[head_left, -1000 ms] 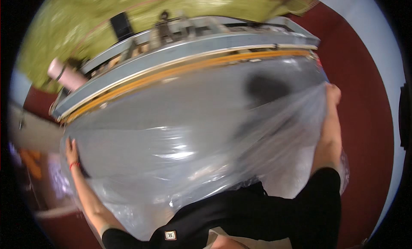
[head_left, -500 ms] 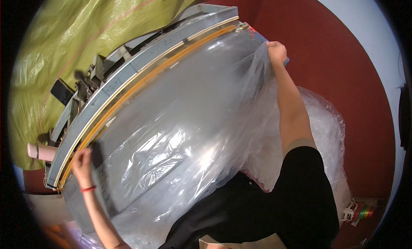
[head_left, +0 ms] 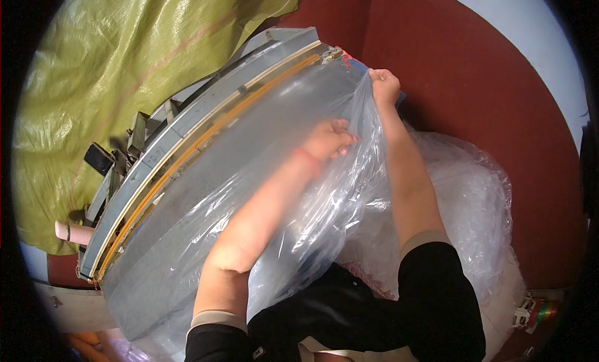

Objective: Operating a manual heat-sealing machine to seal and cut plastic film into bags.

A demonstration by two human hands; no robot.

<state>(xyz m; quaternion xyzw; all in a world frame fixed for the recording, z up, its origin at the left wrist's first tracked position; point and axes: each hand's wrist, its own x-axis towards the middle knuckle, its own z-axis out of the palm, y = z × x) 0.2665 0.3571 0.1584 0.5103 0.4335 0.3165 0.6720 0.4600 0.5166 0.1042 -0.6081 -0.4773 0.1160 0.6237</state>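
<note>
Big clear plastic bag [head_left: 262, 175] spread right across the grey table [head_left: 150, 281], and both hands are in it. The left hand [head_left: 327, 140] is under the film, seen through the plastic, fingers curled and pressed against the sheet near the table's far corner; whether it pinches the film or just pushes it, I cannot tell. The right hand [head_left: 385, 86] is up at that far corner, fingers closed on the bag's edge, gripping it tight (the film bunches into creases just below the wrist). The bag covers most of the tabletop, running along the far edge where an orange strip [head_left: 206, 147] follows the rim. Beyond that edge, a yellow-green tarp [head_left: 125, 62]. At the table's right side, a heap of crumpled clear plastic [head_left: 468, 200] lies on the red floor [head_left: 486, 81], touching the right forearm.
</note>
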